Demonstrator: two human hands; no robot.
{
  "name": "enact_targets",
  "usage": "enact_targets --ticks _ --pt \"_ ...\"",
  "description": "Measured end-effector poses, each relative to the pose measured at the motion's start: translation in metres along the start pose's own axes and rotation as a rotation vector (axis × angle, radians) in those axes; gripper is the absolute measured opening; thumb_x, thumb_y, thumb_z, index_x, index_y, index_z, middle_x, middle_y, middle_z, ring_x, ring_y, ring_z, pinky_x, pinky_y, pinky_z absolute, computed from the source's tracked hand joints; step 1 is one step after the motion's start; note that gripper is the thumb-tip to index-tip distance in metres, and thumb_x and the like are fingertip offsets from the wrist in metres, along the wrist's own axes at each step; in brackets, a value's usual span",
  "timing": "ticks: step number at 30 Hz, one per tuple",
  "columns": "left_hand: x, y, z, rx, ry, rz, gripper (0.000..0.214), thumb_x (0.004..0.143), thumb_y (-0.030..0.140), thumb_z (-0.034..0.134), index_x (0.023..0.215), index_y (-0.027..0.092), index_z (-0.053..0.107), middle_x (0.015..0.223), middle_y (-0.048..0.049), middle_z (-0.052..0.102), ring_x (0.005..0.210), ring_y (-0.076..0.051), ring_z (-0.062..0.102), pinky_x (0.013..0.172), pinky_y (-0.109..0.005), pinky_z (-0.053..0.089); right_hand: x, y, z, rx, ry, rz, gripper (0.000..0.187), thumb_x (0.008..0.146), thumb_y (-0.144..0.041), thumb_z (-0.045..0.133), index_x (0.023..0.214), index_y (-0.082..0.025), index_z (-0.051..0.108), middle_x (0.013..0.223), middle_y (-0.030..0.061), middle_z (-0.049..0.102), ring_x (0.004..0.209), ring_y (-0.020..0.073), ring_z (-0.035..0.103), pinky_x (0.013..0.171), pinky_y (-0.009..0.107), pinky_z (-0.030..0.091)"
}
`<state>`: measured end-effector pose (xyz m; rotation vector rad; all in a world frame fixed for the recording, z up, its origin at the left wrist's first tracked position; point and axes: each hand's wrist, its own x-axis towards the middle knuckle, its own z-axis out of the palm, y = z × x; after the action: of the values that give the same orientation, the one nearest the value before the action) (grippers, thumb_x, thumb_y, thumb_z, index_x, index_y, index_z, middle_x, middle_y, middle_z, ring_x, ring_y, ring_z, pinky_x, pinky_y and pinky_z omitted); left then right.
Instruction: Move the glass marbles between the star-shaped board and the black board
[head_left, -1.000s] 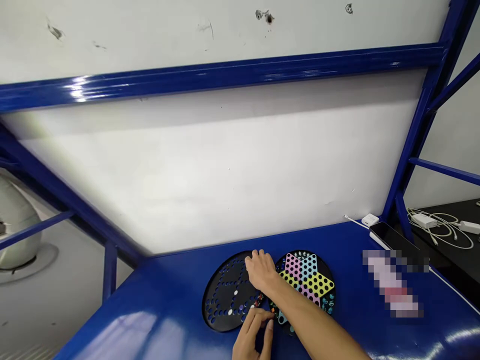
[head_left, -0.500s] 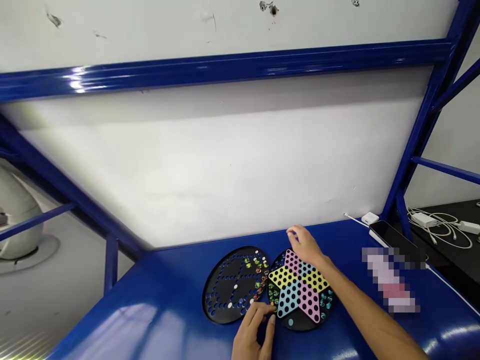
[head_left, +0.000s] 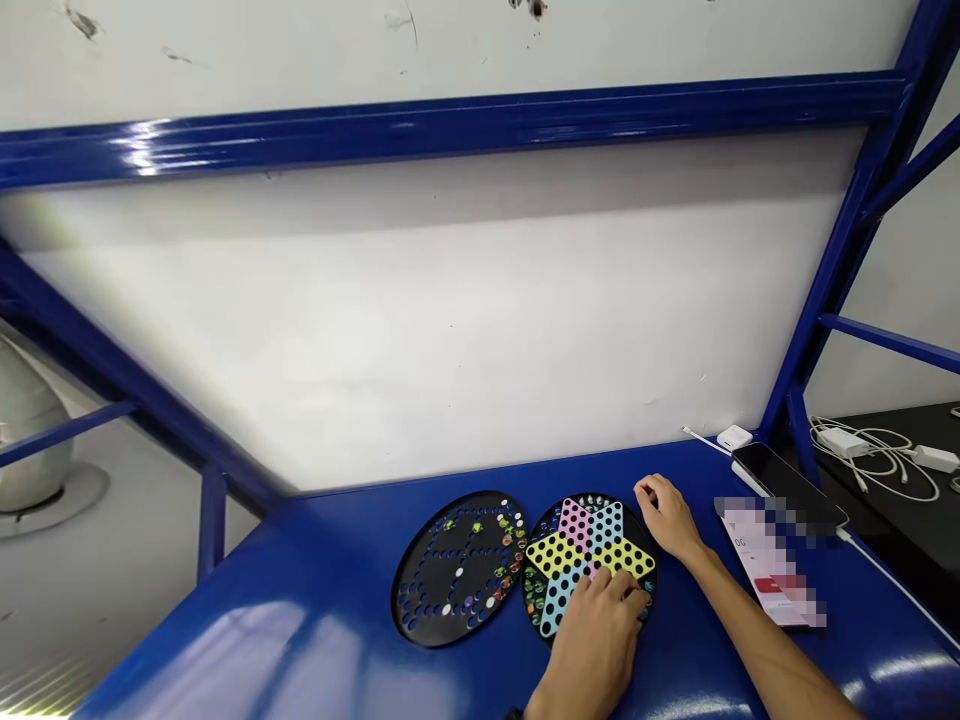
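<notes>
A round black Chinese checkers board (head_left: 577, 555) with a pink, yellow and blue star lies on the blue table. My left hand (head_left: 598, 632) covers its lower right part, fingers bent down onto the board and their tips hidden. Just off the board's right edge is my right hand (head_left: 666, 515), its fingers curled in; whatever they hold, if anything, is hidden. Coloured marbles (head_left: 530, 590) lie in the rim pockets around the star. To the left, a second round black board (head_left: 427, 590) with holes carries several red, green and white marbles along its right side.
A phone with a lit, partly blurred screen (head_left: 765, 580) lies right of my right forearm. Behind it are a dark phone (head_left: 784, 485), a white cable and a small white case (head_left: 734, 438). Blue metal frame bars (head_left: 450, 127) and a white wall (head_left: 450, 330) border the table.
My left hand has moved right, from the gap between the boards onto the star's lower right. My right hand has left the star's top and moved right, beside the board. The view shifted slightly.
</notes>
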<state>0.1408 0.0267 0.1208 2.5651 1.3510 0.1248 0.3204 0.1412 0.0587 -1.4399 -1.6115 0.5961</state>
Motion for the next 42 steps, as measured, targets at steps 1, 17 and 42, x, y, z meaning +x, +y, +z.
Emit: enact_targets --ticks 1,17,42 --pt "0.007 0.005 -0.001 0.062 -0.049 0.01 0.027 0.094 0.014 0.053 0.116 0.024 0.066 0.115 -0.0048 0.069 0.106 -0.025 0.064 0.091 -0.04 0.052 0.0 0.001 0.001 -0.011 -0.003 -0.006 0.029 0.095 -0.04 0.046 0.08 -0.023 0.064 0.085 0.0054 0.065 0.08 0.0228 0.058 0.08 0.036 0.042" --pt "0.043 0.023 -0.007 0.384 -0.191 0.165 0.015 0.085 0.0 0.064 0.09 0.013 0.069 0.075 -0.0074 0.072 0.066 -0.022 0.071 0.048 -0.03 0.044 0.0 0.009 0.003 -0.047 -0.023 -0.016 0.029 0.096 -0.042 0.044 0.081 -0.024 0.061 0.087 0.0054 0.066 0.083 0.0234 0.06 0.081 0.037 0.044" --pt "0.044 -0.03 -0.06 -0.314 0.426 -0.089 0.015 0.096 0.019 0.058 0.108 0.022 0.067 0.105 -0.0032 0.072 0.091 -0.018 0.069 0.083 -0.031 0.056 -0.007 -0.048 0.002 1.114 -0.381 0.506 0.054 0.089 -0.071 0.051 0.087 -0.019 0.063 0.068 -0.0012 0.06 0.035 0.0046 0.033 0.037 0.021 0.017"
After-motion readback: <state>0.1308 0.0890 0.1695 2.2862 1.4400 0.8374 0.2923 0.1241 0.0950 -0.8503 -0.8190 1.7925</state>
